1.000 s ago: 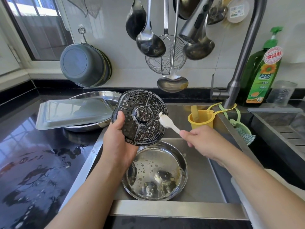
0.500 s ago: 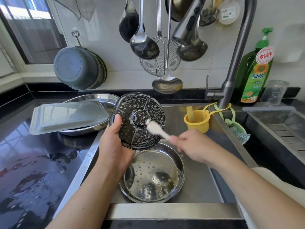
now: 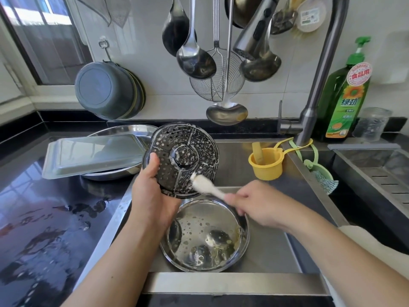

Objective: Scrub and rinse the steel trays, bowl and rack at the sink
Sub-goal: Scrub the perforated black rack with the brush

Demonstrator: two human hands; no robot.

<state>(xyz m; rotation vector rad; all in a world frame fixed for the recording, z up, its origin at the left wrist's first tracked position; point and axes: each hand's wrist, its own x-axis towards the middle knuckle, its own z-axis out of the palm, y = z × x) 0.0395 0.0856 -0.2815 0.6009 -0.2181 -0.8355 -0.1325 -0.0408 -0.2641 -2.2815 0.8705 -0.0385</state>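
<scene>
My left hand (image 3: 152, 191) grips the lower left rim of a round perforated steel rack (image 3: 180, 159), tilted up over the sink and streaked with suds. My right hand (image 3: 254, 203) holds a white brush (image 3: 204, 185) whose head touches the rack's lower right face. Below both, a steel bowl (image 3: 204, 234) with soapy water sits in the sink (image 3: 265, 255). On the counter to the left, an upturned rectangular steel tray (image 3: 93, 155) lies on a round steel tray (image 3: 119, 130).
The faucet (image 3: 318, 85) stands at the sink's back right, its spray head hanging above. A yellow cup (image 3: 266, 167) hangs inside the sink. A green detergent bottle (image 3: 345, 100) stands at back right. Ladles and a wire skimmer (image 3: 218, 83) hang overhead. The black counter (image 3: 44, 218) is wet.
The brush head has moved from the rack's right side across its centre down to its lower right face. My left hand keeps the rack in the same hold.
</scene>
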